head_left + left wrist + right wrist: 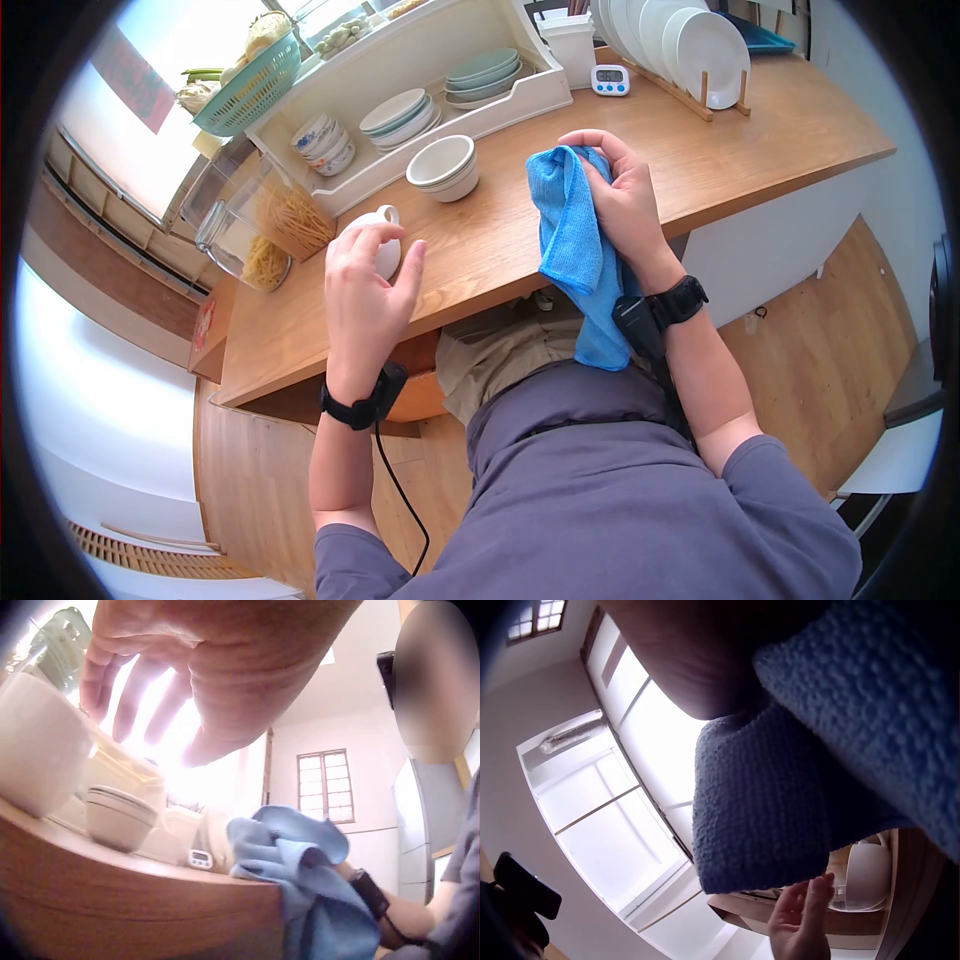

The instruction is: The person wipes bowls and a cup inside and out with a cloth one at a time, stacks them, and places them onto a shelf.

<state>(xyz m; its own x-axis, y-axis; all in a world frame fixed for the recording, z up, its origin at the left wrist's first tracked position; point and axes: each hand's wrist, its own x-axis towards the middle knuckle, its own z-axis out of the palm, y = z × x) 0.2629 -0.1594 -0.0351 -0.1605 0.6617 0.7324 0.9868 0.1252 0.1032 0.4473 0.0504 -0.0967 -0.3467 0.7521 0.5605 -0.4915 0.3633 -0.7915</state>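
My right hand [628, 200] grips a blue cloth [568, 225] over the front part of the wooden table, and the cloth hangs in folds past the table's edge. Fingers of my left hand [362, 290] are loosely spread, overlapping a white mug [388, 258] in the head view. From the left wrist, that mug [41, 750] stands on the tabletop below and beside the fingers, with nothing in the hand. Close to the mug, a stack of white bowls [442, 168] sits on the table. In the right wrist view the cloth [765, 802] covers much of the picture.
A white shelf [490, 115] behind holds stacked bowls and plates. Pasta jars [265, 265] and a green basket [250, 90] of vegetables are at the left. Towards the back right are a timer [610, 80], a white container [568, 50] and plates [705, 55] in a wooden rack.
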